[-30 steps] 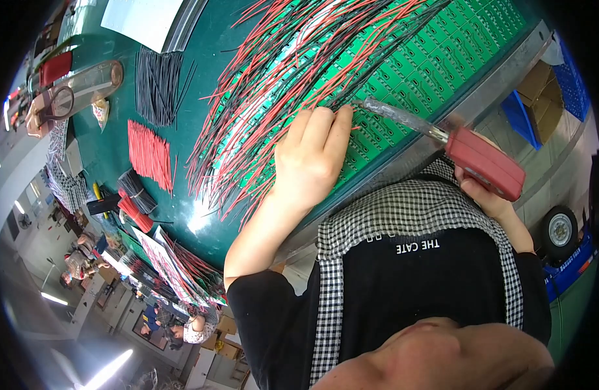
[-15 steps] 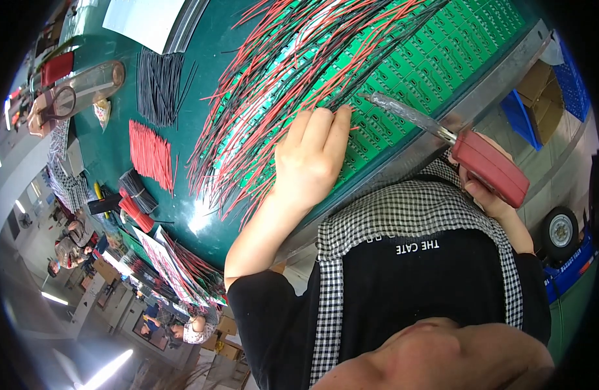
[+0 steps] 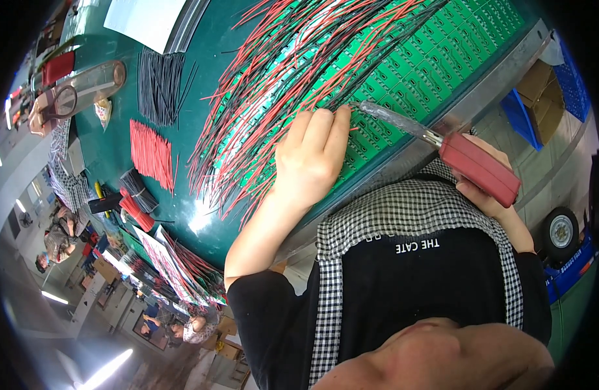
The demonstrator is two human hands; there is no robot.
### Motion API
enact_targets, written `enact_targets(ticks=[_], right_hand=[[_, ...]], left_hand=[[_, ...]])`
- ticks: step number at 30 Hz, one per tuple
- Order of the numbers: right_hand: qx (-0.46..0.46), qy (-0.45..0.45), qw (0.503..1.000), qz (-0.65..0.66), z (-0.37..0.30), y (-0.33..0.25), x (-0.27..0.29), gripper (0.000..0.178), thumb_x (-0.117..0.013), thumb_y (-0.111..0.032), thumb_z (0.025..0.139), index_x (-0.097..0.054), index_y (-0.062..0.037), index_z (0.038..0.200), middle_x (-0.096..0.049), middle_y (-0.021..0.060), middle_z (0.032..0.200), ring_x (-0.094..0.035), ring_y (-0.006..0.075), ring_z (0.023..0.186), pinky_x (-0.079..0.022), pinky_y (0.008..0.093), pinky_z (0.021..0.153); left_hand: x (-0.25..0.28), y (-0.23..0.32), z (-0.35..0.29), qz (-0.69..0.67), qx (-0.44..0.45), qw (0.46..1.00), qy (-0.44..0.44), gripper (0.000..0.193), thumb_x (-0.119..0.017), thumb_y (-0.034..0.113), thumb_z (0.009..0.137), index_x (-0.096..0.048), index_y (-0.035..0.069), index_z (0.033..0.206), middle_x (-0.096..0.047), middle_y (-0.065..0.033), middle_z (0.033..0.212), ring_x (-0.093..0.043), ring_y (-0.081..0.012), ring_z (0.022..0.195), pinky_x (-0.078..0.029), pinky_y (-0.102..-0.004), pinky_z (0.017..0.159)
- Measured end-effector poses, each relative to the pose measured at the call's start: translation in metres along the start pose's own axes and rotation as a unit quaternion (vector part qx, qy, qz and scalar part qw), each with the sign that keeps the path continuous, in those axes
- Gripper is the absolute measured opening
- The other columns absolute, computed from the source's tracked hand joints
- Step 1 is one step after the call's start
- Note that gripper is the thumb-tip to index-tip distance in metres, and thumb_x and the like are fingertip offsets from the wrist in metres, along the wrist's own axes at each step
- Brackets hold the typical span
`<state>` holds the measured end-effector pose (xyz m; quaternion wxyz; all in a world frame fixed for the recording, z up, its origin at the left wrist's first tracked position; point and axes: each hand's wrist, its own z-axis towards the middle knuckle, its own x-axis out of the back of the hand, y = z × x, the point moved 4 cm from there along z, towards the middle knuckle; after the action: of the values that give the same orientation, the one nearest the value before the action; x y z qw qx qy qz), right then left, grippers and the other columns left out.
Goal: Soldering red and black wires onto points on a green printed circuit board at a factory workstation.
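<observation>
My right hand (image 3: pixel 482 175) is wrapped round the red handle of a soldering iron (image 3: pixel 484 170). The iron's wrapped grey barrel points up and left, and its tip reaches the fingertips of my left hand (image 3: pixel 312 153). That hand lies over green circuit boards (image 3: pixel 436 58), fingers together and closed at the end of a black wire; the exact pinch is hidden. Many red and black wires (image 3: pixel 299 91) fan out over the boards, under and beyond my left hand.
On the dark green table (image 3: pixel 208 39) lie a bundle of black wires (image 3: pixel 159 88) and a bundle of red wires (image 3: pixel 151 156). A metal edge (image 3: pixel 468 97) borders the boards. Finished-looking wired sheets (image 3: pixel 176 266) sit at lower left. Other people (image 3: pixel 195 328) work farther off.
My right hand has moved slightly left with the soldering iron, bringing its tip to my left fingertips. My left hand has stayed in place.
</observation>
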<state>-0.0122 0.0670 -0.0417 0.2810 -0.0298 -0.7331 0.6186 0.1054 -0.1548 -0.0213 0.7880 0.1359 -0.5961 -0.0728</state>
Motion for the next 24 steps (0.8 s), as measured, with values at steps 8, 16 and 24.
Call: enact_targets(ticks=[8, 16, 24], right_hand=[[-0.066, 0.002, 0.995, 0.081, -0.003, 0.001, 0.003, 0.056, -0.069, -0.024, 0.071, -0.050, 0.0030, 0.117, -0.055, 0.0183, 0.115, -0.055, 0.0285, 0.106, -0.043, 0.0354, 0.090], [-0.155, 0.024, 0.947, 0.280, -0.013, 0.012, -0.001, 0.059, -0.070, -0.019, 0.071, -0.047, 0.0012, 0.121, -0.058, 0.0134, 0.111, -0.057, 0.0113, 0.081, -0.045, 0.0225, 0.072], [-0.154, 0.078, 0.940, 0.294, -0.023, 0.022, -0.001, 0.070, -0.067, -0.026, 0.073, -0.036, 0.0018, 0.128, -0.059, 0.0116, 0.109, -0.050, 0.0075, 0.058, -0.041, 0.0182, 0.052]], left_hand=[[0.001, 0.000, 0.000, -0.002, -0.002, 1.000, -0.005, 0.032, -0.063, -0.004, 0.061, -0.062, 0.000, 0.092, -0.050, -0.0062, 0.071, -0.051, -0.0193, 0.061, -0.043, -0.0292, 0.053], [0.002, 0.001, 0.001, 0.001, 0.004, 1.000, -0.011, 0.031, -0.062, -0.004, 0.061, -0.062, 0.000, 0.091, -0.051, -0.0064, 0.072, -0.052, -0.0196, 0.062, -0.044, -0.0292, 0.054], [0.003, -0.001, 0.003, -0.040, 0.038, 0.998, 0.008, 0.028, -0.063, -0.003, 0.064, -0.062, 0.002, 0.091, -0.055, -0.0077, 0.079, -0.055, -0.0212, 0.068, -0.046, -0.0301, 0.059]])
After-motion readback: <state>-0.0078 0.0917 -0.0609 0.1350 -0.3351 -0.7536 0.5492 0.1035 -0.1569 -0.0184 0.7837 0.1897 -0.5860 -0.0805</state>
